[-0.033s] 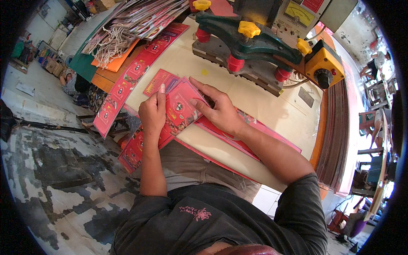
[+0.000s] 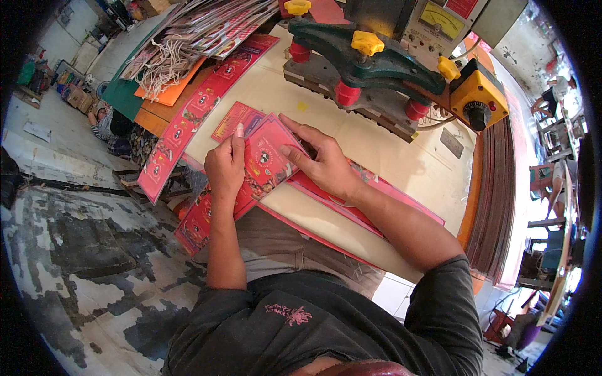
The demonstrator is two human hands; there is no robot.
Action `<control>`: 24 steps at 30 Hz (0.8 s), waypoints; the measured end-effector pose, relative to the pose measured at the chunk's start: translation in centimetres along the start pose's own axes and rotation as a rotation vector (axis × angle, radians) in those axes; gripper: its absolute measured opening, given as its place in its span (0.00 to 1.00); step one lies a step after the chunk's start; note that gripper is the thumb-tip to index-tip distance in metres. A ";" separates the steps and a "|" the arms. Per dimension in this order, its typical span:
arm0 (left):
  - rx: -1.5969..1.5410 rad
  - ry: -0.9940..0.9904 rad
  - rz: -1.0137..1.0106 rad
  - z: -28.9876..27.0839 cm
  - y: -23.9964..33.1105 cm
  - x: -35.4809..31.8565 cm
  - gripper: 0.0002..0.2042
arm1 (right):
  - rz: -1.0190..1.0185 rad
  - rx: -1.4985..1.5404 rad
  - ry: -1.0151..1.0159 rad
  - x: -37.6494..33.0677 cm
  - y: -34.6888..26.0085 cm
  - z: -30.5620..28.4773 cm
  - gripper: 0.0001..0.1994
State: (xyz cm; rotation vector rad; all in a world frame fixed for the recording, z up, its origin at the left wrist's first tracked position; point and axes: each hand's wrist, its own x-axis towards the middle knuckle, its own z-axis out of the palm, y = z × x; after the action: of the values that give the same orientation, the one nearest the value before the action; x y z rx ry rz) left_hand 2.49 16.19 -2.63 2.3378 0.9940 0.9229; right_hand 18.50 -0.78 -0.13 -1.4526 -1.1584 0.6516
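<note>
A small stack of glossy red printed sheets (image 2: 271,156) is held tilted over the near edge of the work table (image 2: 382,141). My left hand (image 2: 227,164) grips its left side, thumb on top and pointing away from me. At the right side my right hand (image 2: 326,164) is closed on the same stack, thumb on its face and fingers along the far edge. Just beyond my left hand lies a red and purple printed piece (image 2: 233,118). Under my right wrist runs a long red strip (image 2: 401,199), and another red strip (image 2: 193,222) reaches below my left forearm.
A dark green press head (image 2: 370,66) with yellow knobs stands at the back, beside a yellow control box (image 2: 480,97). A long red printed strip (image 2: 204,103) lies along the table's left side. Stacked paper bags with white cords (image 2: 166,66) sit at the far left.
</note>
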 end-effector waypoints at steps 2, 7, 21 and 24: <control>0.006 0.001 0.002 0.0 0.0 0.0 0.27 | 0.012 -0.004 -0.012 0.0 -0.1 -0.1 0.31; 0.002 0.013 0.005 0.0 0.2 0.0 0.26 | -0.054 0.013 0.018 0.0 0.0 0.1 0.31; -0.002 0.011 0.003 0.1 0.1 0.0 0.27 | -0.160 -0.174 -0.004 -0.1 0.1 0.3 0.36; -0.020 0.020 0.005 0.2 0.2 0.0 0.26 | -0.156 -0.193 -0.024 -0.2 0.1 0.2 0.39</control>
State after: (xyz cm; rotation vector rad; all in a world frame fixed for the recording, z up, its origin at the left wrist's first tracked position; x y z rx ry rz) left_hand 2.71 16.06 -2.66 2.3198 0.9827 0.9551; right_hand 18.22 -0.89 -0.30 -1.4993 -1.3685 0.4600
